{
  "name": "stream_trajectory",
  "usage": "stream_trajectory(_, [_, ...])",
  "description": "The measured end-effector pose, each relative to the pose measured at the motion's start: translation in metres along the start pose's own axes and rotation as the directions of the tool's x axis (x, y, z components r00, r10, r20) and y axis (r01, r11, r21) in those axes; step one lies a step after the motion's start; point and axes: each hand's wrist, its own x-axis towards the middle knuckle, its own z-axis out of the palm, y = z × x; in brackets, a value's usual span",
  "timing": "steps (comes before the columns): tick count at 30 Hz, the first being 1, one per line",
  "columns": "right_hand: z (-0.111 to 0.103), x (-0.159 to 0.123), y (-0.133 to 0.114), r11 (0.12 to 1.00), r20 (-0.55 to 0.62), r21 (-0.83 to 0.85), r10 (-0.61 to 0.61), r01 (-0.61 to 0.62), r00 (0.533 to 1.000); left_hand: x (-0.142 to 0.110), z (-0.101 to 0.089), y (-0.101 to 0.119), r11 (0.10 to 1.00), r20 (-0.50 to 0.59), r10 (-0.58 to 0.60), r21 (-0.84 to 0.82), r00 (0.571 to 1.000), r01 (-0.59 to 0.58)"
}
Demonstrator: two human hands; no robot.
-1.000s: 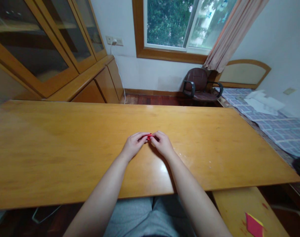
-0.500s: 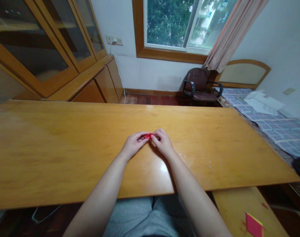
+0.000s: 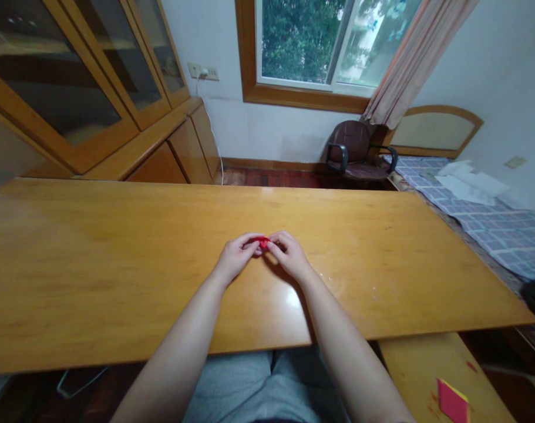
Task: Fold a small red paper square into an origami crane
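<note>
A small piece of folded red paper (image 3: 263, 242) is held between both hands, just above the middle of the wooden table (image 3: 117, 264). My left hand (image 3: 237, 254) pinches its left side, thumb in front and fingers behind. On the other side, my right hand (image 3: 290, 252) grips the right end between thumb and curled fingers. The fingertips cover part of the paper, so its full shape does not show. Small white specks lie on the tabletop beside my right forearm.
A red and yellow stack of paper (image 3: 453, 402) lies on a lower wooden surface (image 3: 414, 364) at the bottom right. Beyond the table stand a brown armchair (image 3: 355, 147) and a glass-door cabinet (image 3: 130, 123). A bed with a checked cover (image 3: 491, 229) is at the right.
The red paper has turned slightly and shows more of its front face between the thumbs. My left thumb has drawn back a little to the left; both hands keep their hold.
</note>
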Motion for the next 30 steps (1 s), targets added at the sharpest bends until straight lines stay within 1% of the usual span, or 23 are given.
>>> stream_trajectory(6, [-0.0015,-0.0013,0.0018,1.0,0.013,0.02,0.02,-0.02,1.0,0.0013,0.0,-0.003,1.0,-0.013,-0.007,-0.008,1.0,0.007])
stream_trajectory(12, [-0.0012,-0.0027,0.006,0.992,0.03,0.077,0.103,-0.105,0.994,0.0042,-0.0038,-0.0022,0.993,-0.014,-0.067,-0.094,0.998,0.066])
stream_trajectory(17, [0.0022,-0.0023,0.0071,0.984,0.062,0.091,0.149,-0.154,0.987,0.0051,-0.0069,0.0013,0.989,-0.016,-0.068,-0.131,0.998,0.066])
stream_trajectory(21, [0.0018,-0.0019,0.0066,0.98,0.037,0.104,0.164,-0.167,0.986,0.0053,-0.0068,0.0017,0.986,0.003,-0.086,-0.143,0.996,0.085])
stream_trajectory(24, [0.0003,-0.0018,0.0066,0.966,0.023,0.161,0.2,-0.201,0.98,0.0053,-0.0061,0.0022,0.984,0.011,-0.092,-0.152,0.996,0.093])
stream_trajectory(28, [-0.0006,-0.0014,0.0068,0.942,-0.006,0.243,0.24,-0.232,0.971,0.0039,-0.0045,0.0038,0.973,-0.015,-0.1,-0.21,0.995,0.095])
stream_trajectory(30, [-0.0003,-0.0013,0.0071,0.928,-0.022,0.281,0.263,-0.246,0.965,0.0029,-0.0036,0.0041,0.973,-0.024,-0.075,-0.22,0.997,0.068])
